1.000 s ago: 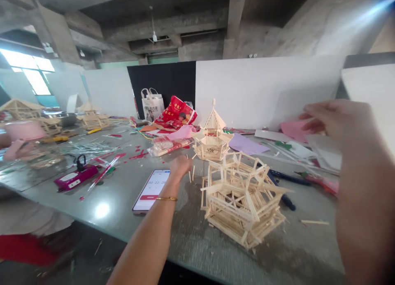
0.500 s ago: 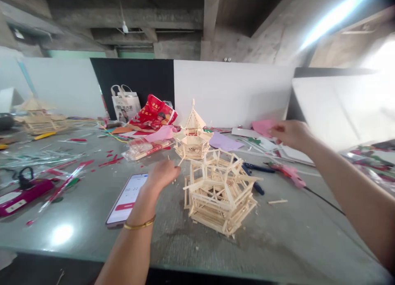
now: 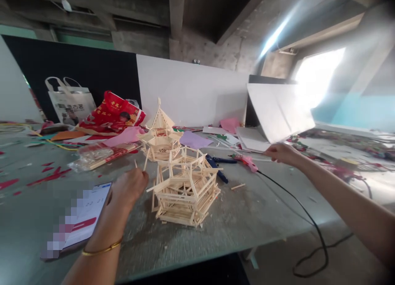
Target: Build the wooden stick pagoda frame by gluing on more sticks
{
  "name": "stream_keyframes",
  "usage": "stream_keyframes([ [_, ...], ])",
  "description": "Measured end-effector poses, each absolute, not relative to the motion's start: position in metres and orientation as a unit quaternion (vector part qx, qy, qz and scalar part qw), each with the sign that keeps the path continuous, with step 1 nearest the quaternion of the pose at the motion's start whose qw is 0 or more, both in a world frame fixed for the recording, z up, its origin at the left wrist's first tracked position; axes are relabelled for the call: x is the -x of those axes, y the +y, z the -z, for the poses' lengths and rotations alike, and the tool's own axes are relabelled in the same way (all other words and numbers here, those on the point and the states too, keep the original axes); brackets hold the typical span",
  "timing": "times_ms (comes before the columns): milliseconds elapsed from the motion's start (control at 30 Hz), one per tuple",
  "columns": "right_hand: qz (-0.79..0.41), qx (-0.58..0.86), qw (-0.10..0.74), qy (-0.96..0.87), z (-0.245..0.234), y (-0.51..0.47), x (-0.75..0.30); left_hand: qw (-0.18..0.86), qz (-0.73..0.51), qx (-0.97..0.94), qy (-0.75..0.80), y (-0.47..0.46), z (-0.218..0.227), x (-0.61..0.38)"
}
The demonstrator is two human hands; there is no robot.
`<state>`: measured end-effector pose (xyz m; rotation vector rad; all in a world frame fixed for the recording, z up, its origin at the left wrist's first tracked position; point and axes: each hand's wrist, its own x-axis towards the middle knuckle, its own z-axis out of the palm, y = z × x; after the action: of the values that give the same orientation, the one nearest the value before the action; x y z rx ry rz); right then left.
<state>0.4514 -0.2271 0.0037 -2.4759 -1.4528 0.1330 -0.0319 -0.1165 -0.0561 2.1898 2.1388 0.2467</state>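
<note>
1. Sticks pinched in closed left hand, just beside stick pavilion on table.
2. Held curled right hand just beside pink glue gun; grip impossible to tell.

**Little here that we can read**

We find print in three places, and none of it yields a word. The white tote bag against the black panel at the back of the table carries a line of dark characters across its front — blurred past reading. The red bag slumped next to it shows yellow characters near its top edge, too small for us to make out. The phone lying flat just beside our left hand has a white screen with a red bar low down — its figures are pixelated, so we read no number there.
</note>
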Motion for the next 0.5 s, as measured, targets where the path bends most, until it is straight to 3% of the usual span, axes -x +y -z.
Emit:
stream_keyframes([
  [200, -0.177, 0.865, 0.148, -0.446, 0.043, -0.2, -0.46, 0.04, -0.068, -0.708, 0.701, -0.113, 0.062, 0.031],
  [500, -0.195, 0.887, 0.076, -0.412, 0.061, -0.159, -0.446, 0.037, -0.068, -0.709, 0.701, -0.123, 0.059, 0.026],
])
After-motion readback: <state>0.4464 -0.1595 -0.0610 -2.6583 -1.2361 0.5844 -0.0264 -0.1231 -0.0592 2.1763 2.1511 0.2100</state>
